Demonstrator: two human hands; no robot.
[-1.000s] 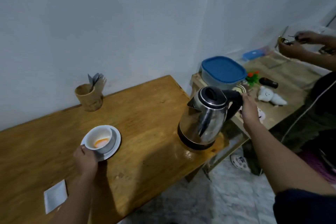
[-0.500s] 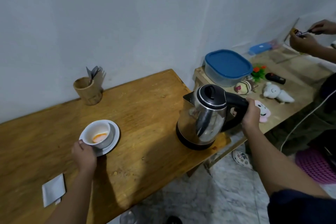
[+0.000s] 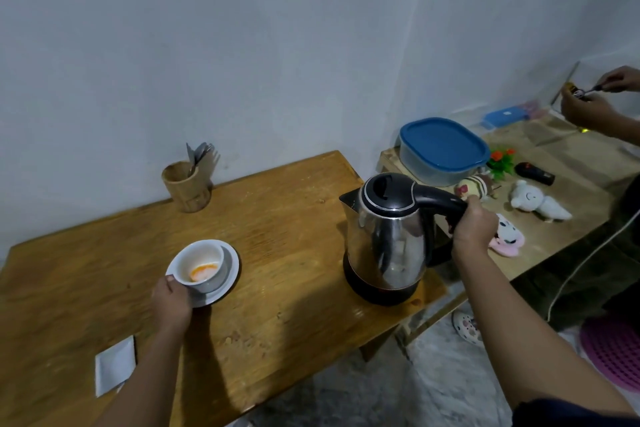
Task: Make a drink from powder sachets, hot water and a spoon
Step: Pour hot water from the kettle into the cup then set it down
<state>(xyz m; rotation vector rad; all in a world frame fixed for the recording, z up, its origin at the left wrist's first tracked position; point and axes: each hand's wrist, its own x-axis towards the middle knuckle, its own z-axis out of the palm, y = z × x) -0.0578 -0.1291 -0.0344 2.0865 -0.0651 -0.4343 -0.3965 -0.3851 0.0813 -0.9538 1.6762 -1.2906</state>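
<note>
Right hand (image 3: 472, 230) fingers clamped on kettle (image 3: 388, 239) handle near the tabletop (image 3: 277, 218) edge; left hand (image 3: 172, 300) fingers grip cup (image 3: 201, 267), open wood between, utensil holder (image 3: 187, 185) behind.

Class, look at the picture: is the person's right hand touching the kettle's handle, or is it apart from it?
Touching. The head view shows the right hand wrapped around the black handle of the kettle, with no gap.

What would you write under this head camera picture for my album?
Right hand grips the kettle; left hand steadies the cup.
</note>
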